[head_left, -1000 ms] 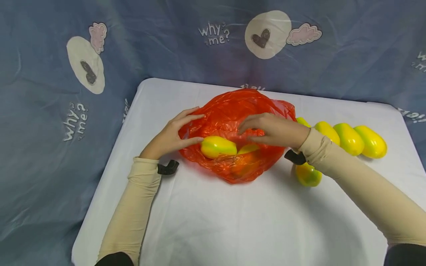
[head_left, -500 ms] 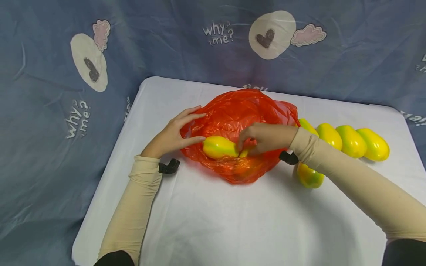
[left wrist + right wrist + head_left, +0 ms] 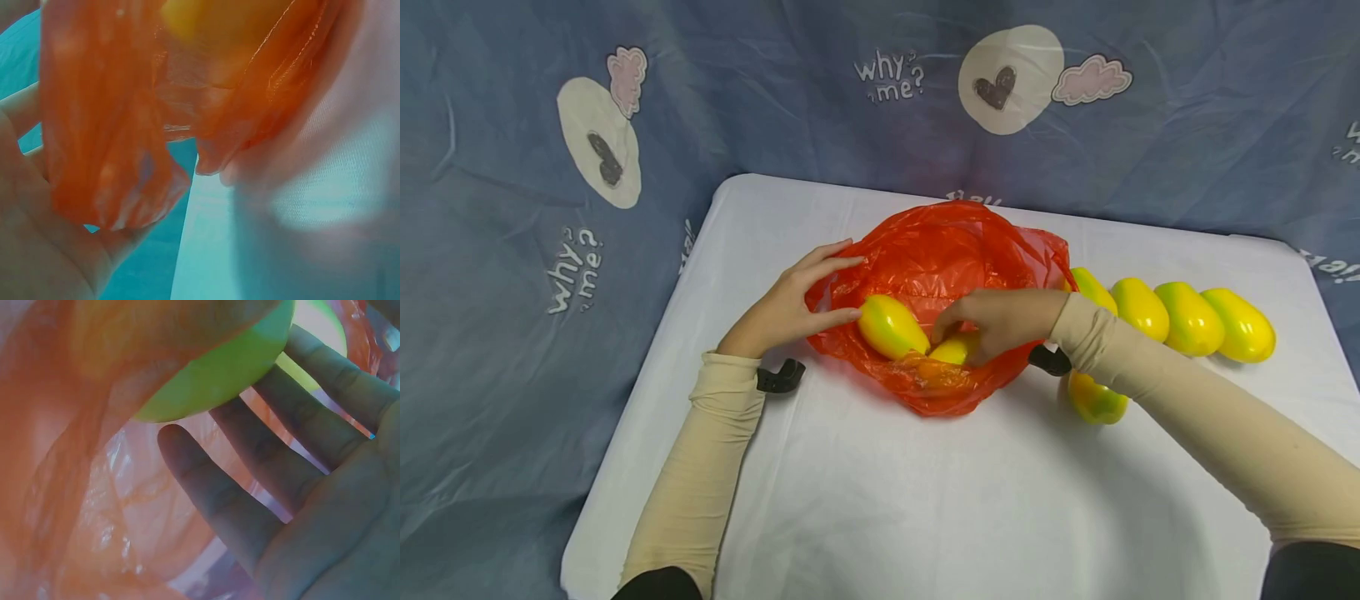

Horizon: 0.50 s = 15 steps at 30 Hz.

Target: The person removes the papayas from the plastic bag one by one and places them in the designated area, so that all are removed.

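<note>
A red plastic bag (image 3: 925,267) lies with its mouth open around two yellow-green fruits, a left one (image 3: 891,327) and a right one (image 3: 955,348). My left hand (image 3: 782,308) rests against the bag's left rim, fingers spread, thumb tip by the left fruit. In the left wrist view the bag's film (image 3: 112,125) lies over the left fingers. Reaching inside, my right hand (image 3: 992,321) has its fingers around the right fruit. The right wrist view shows its extended fingers (image 3: 269,444) against the fruit's green side (image 3: 219,381); the thumb is hidden.
On the white table (image 3: 880,500), right of the bag, several more yellow-green fruits stand in a row, one (image 3: 1191,319) mid-row, with another (image 3: 1097,398) nearer, partly behind the right sleeve. A blue printed curtain (image 3: 790,100) hangs behind and left.
My right hand has moved down into the bag and onto the right fruit. The left fruit has turned, its left end now farther back. The left hand has stayed at the rim.
</note>
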Each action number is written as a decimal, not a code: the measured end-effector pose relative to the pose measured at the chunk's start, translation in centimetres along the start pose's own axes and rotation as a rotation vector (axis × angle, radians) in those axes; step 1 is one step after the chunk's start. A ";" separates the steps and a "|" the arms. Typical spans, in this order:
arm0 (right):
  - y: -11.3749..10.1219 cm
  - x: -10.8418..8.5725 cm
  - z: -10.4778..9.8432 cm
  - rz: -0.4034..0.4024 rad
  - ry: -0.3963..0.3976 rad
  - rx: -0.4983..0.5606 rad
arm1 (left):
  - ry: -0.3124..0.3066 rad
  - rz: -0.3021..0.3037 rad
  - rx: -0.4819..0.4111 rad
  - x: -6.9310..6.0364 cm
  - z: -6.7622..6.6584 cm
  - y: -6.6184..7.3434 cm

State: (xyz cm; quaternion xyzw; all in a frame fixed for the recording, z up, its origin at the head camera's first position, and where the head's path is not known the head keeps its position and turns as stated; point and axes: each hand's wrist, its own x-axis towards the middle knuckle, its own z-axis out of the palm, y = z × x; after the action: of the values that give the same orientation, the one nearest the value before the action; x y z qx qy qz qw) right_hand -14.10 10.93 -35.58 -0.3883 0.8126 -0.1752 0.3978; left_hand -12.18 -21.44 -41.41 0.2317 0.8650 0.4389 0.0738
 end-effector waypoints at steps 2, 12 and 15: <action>0.2 -0.1 -0.1 0.001 0.005 0.001 | -0.001 0.001 -0.001 0.0 0.0 0.1; 1.9 -0.9 -1.0 0.052 0.077 -0.039 | 0.005 0.002 0.002 0.0 0.0 0.2; 2.3 -1.0 -1.3 0.084 0.097 -0.056 | 0.007 0.006 0.005 0.0 0.0 0.2</action>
State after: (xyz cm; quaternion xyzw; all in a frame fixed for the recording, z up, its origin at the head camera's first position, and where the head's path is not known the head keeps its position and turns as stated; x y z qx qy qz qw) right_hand -15.84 13.13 -35.60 -0.3559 0.8510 -0.1543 0.3541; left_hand -12.13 -21.38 -41.27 0.2330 0.8655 0.4380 0.0689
